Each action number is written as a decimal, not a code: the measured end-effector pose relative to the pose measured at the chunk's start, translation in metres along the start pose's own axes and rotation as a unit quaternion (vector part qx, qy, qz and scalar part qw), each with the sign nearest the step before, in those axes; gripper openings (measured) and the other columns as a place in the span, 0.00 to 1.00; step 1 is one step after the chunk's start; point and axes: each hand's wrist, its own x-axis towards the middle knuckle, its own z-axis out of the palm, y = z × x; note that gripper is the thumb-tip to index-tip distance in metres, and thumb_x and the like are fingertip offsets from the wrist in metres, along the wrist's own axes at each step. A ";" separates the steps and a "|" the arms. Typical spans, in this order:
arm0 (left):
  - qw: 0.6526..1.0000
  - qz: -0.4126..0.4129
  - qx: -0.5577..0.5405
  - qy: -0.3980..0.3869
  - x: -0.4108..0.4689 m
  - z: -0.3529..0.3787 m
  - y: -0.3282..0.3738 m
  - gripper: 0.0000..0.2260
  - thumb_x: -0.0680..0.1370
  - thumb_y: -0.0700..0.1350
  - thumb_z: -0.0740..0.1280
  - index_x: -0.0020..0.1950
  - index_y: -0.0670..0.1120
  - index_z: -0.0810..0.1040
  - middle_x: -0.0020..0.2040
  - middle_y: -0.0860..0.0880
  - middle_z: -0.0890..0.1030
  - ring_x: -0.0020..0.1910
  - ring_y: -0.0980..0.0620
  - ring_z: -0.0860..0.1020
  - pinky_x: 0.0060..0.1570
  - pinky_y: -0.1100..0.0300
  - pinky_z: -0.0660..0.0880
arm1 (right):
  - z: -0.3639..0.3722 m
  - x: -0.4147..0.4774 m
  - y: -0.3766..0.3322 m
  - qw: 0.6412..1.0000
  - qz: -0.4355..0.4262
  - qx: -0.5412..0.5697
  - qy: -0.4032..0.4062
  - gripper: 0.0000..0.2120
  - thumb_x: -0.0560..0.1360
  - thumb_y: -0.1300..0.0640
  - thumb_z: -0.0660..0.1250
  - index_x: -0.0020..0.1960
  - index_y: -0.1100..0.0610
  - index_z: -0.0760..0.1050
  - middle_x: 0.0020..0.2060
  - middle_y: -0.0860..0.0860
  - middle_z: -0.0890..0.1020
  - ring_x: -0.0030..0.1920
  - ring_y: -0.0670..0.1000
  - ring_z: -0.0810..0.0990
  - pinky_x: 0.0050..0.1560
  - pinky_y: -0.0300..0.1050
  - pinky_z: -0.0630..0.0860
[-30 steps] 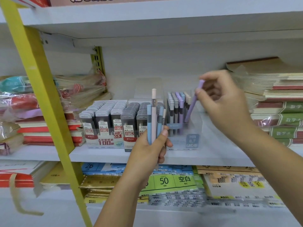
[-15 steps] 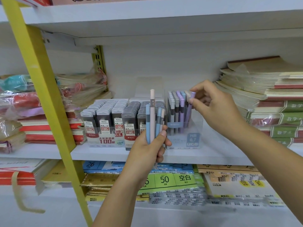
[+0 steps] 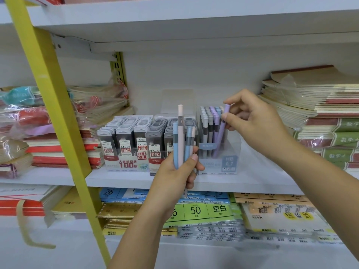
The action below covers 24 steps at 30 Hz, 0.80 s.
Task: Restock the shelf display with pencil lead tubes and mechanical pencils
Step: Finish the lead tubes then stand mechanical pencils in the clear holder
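On the white middle shelf (image 3: 136, 180), close to its front edge, a clear pencil box (image 3: 231, 150) stands just right of the lead tube displays (image 3: 134, 140), whose tubes sit packed in rows. The right hand (image 3: 256, 123) pinches a purple mechanical pencil (image 3: 220, 136) near its top between thumb and fingertips. The pencil leans, with its lower end inside the box's near right part and its cap above the caps of the pencils standing there. The left hand (image 3: 178, 171) is in front of the shelf edge, with fingers and thumb wrapped round a bundle of pencils (image 3: 180, 136), two blue and two pale pink, held upright. The tallest pink one rises across the seam between the tube displays and the box. Right of the box, a strip of bare shelf runs to a stack of notebooks (image 3: 320, 117). Open height lies between the pencil caps and the upper shelf (image 3: 174, 22). A yellow upright (image 3: 58, 113) slants down the left, in front of wrapped packs (image 3: 27, 121). Paper pads (image 3: 204, 210) lie flat below.
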 end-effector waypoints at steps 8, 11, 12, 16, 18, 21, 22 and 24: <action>1.000 -0.003 -0.006 -0.002 -0.001 -0.003 0.002 0.08 0.83 0.45 0.64 0.60 0.50 0.80 0.39 0.51 0.84 0.30 0.58 0.72 0.31 0.65 0.72 | 0.008 -0.002 0.006 0.998 0.013 -0.044 -0.041 0.12 0.74 0.57 0.72 0.46 0.42 0.73 0.39 0.42 0.82 0.36 0.43 0.82 0.42 0.47 0.81; 1.000 -0.008 -0.012 -0.008 -0.002 -0.004 0.004 0.08 0.83 0.45 0.65 0.60 0.50 0.79 0.41 0.50 0.85 0.30 0.58 0.73 0.32 0.65 0.73 | 0.012 -0.007 0.011 0.994 0.007 -0.106 -0.025 0.12 0.73 0.56 0.73 0.45 0.41 0.73 0.35 0.44 0.79 0.36 0.43 0.78 0.40 0.39 0.73; 1.000 -0.010 -0.015 -0.012 -0.002 -0.004 0.004 0.08 0.82 0.45 0.65 0.60 0.49 0.80 0.41 0.50 0.85 0.30 0.58 0.73 0.32 0.65 0.74 | 0.013 -0.008 0.012 0.992 0.003 -0.126 -0.020 0.12 0.73 0.56 0.73 0.47 0.42 0.73 0.37 0.44 0.78 0.37 0.43 0.76 0.40 0.39 0.71; 0.999 -0.009 -0.025 -0.029 -0.003 -0.004 0.006 0.07 0.82 0.46 0.66 0.59 0.49 0.80 0.42 0.49 0.86 0.31 0.57 0.75 0.33 0.64 0.75 | 0.015 -0.018 0.003 0.983 -0.032 -0.176 0.042 0.13 0.76 0.55 0.69 0.60 0.49 0.77 0.44 0.46 0.71 0.39 0.40 0.72 0.40 0.30 0.65; 0.999 -0.008 -0.025 -0.043 -0.004 -0.003 0.006 0.07 0.81 0.46 0.67 0.59 0.50 0.81 0.43 0.49 0.86 0.32 0.57 0.76 0.33 0.63 0.76 | 0.018 -0.028 -0.006 0.986 -0.044 -0.142 0.080 0.12 0.77 0.55 0.68 0.60 0.52 0.78 0.43 0.44 0.73 0.39 0.40 0.73 0.40 0.27 0.67; 0.998 -0.010 -0.024 -0.063 -0.005 0.001 0.007 0.08 0.79 0.49 0.68 0.58 0.50 0.81 0.44 0.47 0.86 0.33 0.55 0.78 0.35 0.63 0.77 | 0.026 -0.041 -0.020 0.999 0.030 0.004 0.011 0.13 0.76 0.54 0.68 0.60 0.49 0.77 0.41 0.43 0.80 0.41 0.39 0.77 0.42 0.27 0.70; 0.997 -0.010 -0.020 -0.069 -0.005 0.002 0.007 0.10 0.78 0.50 0.69 0.57 0.49 0.81 0.45 0.47 0.86 0.33 0.55 0.79 0.36 0.63 0.77 | 0.029 -0.044 -0.023 0.997 0.057 0.054 -0.026 0.14 0.76 0.54 0.69 0.61 0.48 0.77 0.40 0.44 0.82 0.42 0.38 0.79 0.43 0.28 0.72; 0.996 -0.010 -0.018 -0.083 -0.006 0.005 0.007 0.14 0.76 0.52 0.70 0.57 0.47 0.80 0.45 0.46 0.86 0.34 0.54 0.80 0.37 0.61 0.79 | 0.033 -0.048 -0.026 0.987 0.084 0.123 -0.064 0.16 0.75 0.56 0.70 0.62 0.47 0.76 0.40 0.46 0.84 0.42 0.40 0.82 0.50 0.36 0.76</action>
